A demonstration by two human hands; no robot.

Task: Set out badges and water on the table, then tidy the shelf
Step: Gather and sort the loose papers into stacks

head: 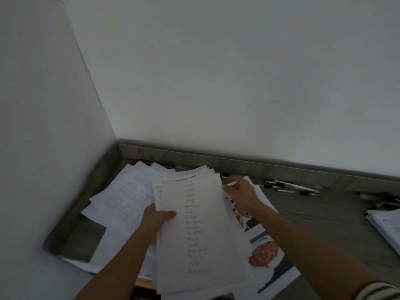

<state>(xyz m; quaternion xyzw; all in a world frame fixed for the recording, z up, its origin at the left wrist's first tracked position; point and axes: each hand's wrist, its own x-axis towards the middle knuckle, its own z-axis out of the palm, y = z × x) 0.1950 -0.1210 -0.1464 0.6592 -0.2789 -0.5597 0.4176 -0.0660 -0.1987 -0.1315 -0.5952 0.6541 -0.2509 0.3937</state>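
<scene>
Top sheet of paper stack (201,224): printed list, too blurred to read. Held above loose sheets (121,198) on grey shelf (313,217). Gripped at 9 o'clock edge by left hand (159,215), thumb on top; pinched at 2 o'clock edge by right hand (242,197).

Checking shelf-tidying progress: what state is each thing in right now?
stack of papers, held up, gripped by left hand.
right hand, at the stack's right edge; grip unclear.
loose sheets, scattered, overlapping on shelf.
pens, lying loose by the back edge.
colour printout, flat, partly under the stack.
</scene>
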